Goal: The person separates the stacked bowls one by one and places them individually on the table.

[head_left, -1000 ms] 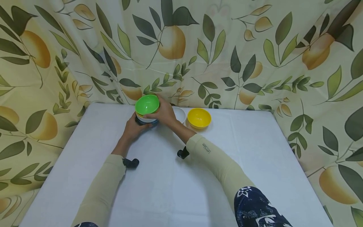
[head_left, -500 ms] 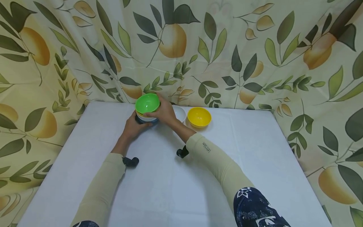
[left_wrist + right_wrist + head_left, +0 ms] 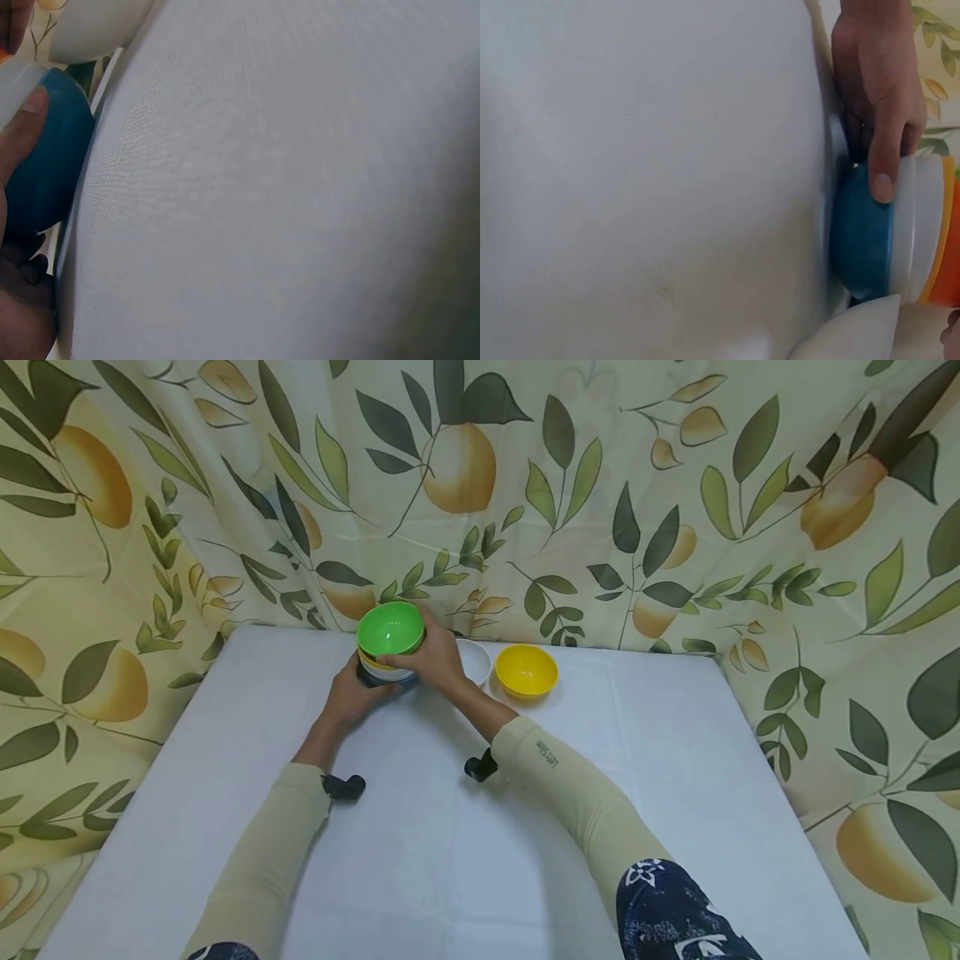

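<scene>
Yellow bowl [image 3: 527, 671], white bowl [image 3: 477, 662] on white table [image 3: 420, 835]

One stack [image 3: 389, 639], two single bowls [image 3: 478, 662] [image 3: 527, 672], two hands [image 3: 349, 695] [image 3: 438, 658]

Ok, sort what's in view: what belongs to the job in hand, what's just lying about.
Job in hand:
stack, green bowl on top, blue bowl at the bottom
left hand, gripping it low
right hand, gripping higher

Seemingly lying about:
loose white bowl and yellow bowl, unheld, though perhaps spares
curtain, just backdrop
</scene>
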`<state>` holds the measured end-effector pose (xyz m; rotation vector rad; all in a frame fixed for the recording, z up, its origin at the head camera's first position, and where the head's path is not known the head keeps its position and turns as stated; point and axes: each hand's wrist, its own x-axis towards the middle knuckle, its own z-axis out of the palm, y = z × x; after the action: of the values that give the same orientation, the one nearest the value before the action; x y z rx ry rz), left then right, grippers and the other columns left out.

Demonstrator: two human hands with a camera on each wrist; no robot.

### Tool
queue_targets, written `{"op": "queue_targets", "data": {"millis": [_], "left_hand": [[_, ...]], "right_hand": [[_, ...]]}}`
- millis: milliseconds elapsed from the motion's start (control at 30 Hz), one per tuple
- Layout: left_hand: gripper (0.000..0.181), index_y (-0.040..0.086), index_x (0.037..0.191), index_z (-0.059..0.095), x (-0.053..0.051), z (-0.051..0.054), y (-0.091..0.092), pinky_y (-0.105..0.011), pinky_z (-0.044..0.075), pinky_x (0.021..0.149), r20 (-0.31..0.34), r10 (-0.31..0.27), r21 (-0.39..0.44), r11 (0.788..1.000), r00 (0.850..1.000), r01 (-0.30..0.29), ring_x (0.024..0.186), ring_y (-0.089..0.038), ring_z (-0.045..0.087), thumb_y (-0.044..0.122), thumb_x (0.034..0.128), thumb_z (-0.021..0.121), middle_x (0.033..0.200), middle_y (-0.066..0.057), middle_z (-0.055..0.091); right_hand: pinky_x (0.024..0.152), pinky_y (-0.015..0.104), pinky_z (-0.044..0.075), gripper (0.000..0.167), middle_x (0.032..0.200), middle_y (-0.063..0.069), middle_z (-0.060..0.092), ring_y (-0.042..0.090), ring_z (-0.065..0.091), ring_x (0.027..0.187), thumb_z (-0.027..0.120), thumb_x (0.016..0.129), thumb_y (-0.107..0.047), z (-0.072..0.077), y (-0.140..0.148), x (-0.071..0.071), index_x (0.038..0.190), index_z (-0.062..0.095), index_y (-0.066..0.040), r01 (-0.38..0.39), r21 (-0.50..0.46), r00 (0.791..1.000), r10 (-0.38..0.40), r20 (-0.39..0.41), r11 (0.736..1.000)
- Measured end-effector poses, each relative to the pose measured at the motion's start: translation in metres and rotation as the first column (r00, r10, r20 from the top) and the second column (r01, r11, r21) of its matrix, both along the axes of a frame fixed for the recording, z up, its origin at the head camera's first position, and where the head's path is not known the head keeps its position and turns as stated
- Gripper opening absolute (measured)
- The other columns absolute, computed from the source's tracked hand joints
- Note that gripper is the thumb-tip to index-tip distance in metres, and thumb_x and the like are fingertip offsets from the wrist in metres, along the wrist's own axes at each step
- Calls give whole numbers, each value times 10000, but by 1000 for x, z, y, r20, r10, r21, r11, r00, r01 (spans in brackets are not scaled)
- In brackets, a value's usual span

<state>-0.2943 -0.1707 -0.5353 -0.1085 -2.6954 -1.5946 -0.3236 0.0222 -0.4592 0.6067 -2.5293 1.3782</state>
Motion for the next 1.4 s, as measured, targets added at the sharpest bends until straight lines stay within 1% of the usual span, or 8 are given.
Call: {"op": "queue_targets", "data": {"millis": [233,433,600,733,900,1067,1200,1400], "left_hand": [[1082,115,1662,257,1,2,-1,-542,297,1235,-2,-4,-16,1000,1000,4,1502,-366,359,407,845,903,1611,-185,421],[1053,115,1635,300,1,0,0,-539,314,1227,10,8,-3,1000,1000,-8,1459,-361,411,375,827,923,1571,-171,468],[1042,131,1624,324,2,-1,1,-533,300,1235,11,13,9,1000,1000,-13,1459,-346,414,387,817,931,1570,-149,474],[1049,120,1624,322,3,-1,1,-539,287,1241,17,15,7,1000,1000,-15,1462,-349,410,387,814,933,1578,-152,468],[1048,97,1623,316,3,0,2,-555,269,1248,12,21,-9,1000,1000,-21,1474,-368,393,366,819,932,1588,-175,454],[1072,100,1643,282,4,0,2,-549,238,1263,25,27,-6,1000,999,-27,1504,-361,353,369,827,923,1625,-170,411],[1097,116,1654,269,4,0,2,-557,230,1266,32,29,12,1000,999,-29,1510,-356,344,376,819,930,1636,-157,400],[1087,121,1652,282,4,0,3,-557,222,1269,33,30,29,999,999,-30,1519,-349,334,369,817,932,1642,-151,396]], "right_hand": [[1007,286,525,912,1329,16,684,148,635,1213,1003,710,-354,7,3,5,1468,542,-144,-3,-46,1000,2,-29,999],[1061,307,496,951,1382,33,657,157,604,1259,981,750,-355,16,9,9,1534,489,-138,1,-93,1000,0,15,996],[1079,318,475,981,1385,31,645,151,582,1259,986,740,-359,20,18,14,1555,483,-147,46,-141,998,-40,43,989],[1092,313,464,963,1396,44,640,160,578,1272,995,732,-317,22,24,19,1537,507,-112,62,-185,998,-58,30,981],[1117,306,457,1008,1468,79,600,191,567,1312,979,753,-315,25,33,25,1577,454,-65,98,-208,994,-87,64,973],[1117,299,462,958,1465,58,609,193,569,1318,979,756,-290,23,46,29,1555,490,-92,120,-216,993,-112,49,969],[1132,312,455,941,1477,75,604,209,557,1339,974,768,-254,19,56,32,1548,491,-47,128,-233,992,-126,25,964],[1160,336,431,973,1512,70,576,216,534,1370,976,763,-275,8,73,38,1567,474,-56,163,-224,987,-155,52,961]]}}
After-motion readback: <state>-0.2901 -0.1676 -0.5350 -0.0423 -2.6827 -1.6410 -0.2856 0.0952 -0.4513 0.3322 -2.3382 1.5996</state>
